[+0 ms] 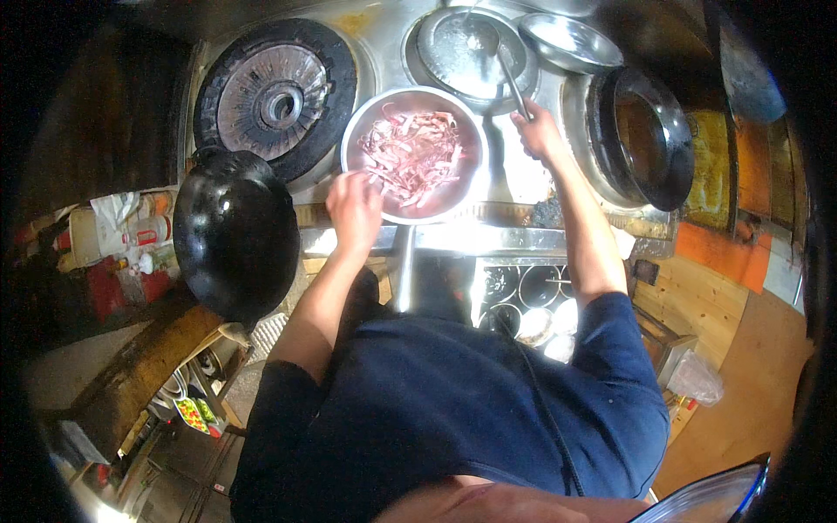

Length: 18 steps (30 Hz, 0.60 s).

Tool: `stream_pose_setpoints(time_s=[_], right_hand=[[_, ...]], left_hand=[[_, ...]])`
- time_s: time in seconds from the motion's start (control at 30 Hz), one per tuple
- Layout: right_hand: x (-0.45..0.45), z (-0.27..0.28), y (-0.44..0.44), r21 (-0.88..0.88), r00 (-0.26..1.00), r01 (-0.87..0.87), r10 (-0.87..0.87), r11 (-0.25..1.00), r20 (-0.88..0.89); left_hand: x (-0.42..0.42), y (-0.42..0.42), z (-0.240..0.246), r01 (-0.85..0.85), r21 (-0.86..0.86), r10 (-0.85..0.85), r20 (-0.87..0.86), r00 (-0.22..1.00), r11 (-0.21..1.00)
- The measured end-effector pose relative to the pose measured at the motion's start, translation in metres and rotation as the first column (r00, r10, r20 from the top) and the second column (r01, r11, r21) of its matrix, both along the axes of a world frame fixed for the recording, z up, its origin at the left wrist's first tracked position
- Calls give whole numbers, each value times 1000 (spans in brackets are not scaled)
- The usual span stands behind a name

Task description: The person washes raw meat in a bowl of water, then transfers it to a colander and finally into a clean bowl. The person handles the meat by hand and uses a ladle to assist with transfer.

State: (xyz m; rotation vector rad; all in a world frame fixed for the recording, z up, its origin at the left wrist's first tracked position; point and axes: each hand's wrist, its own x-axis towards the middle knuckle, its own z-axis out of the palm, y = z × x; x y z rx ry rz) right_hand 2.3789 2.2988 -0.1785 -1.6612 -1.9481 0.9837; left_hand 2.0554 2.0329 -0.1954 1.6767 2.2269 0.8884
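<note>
In the head view a round steel bowl (pixel 477 153) holds raw, pinkish sliced meat strips (pixel 415 153). My left hand (pixel 356 202) is at the bowl's lower left rim, fingers curled by the meat; whether they pinch a strip cannot be told. Right of the bowl, my right hand (pixel 537 131) is closed on the handle of a metal ladle (pixel 511 77). The ladle's head lies over a round metal pan (pixel 451 49) behind the bowl; glare blurs what that pan holds.
A black wok (pixel 235 235) stands tilted at the left, below a round burner (pixel 278 108). At the right is another black wok (pixel 677 147); a shallow steel basin (pixel 569 42) sits at the back. Seasoning containers (pixel 539 286) stand near my body, below the stove's front edge.
</note>
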Motion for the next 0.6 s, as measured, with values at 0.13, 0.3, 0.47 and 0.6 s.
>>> stream_pose_setpoints(time_s=[0.13, 0.3, 0.47, 0.6], right_hand=[[6, 48, -51, -781, 457, -177, -653, 599, -604], [20, 147, -123, -822, 413, -216, -713, 527, -566], [14, 200, -160, -849, 576, -26, -687, 527, -444], [13, 164, -142, -482, 991, 77, -120, 873, -59]], left_hand=[[26, 69, -2, 393, -189, -400, 1, 916, 900], [60, 146, -26, 373, -505, -494, -126, 860, 778], [55, 195, -48, 440, -509, -565, -115, 817, 740], [33, 209, -54, 363, -301, -303, 227, 925, 882]])
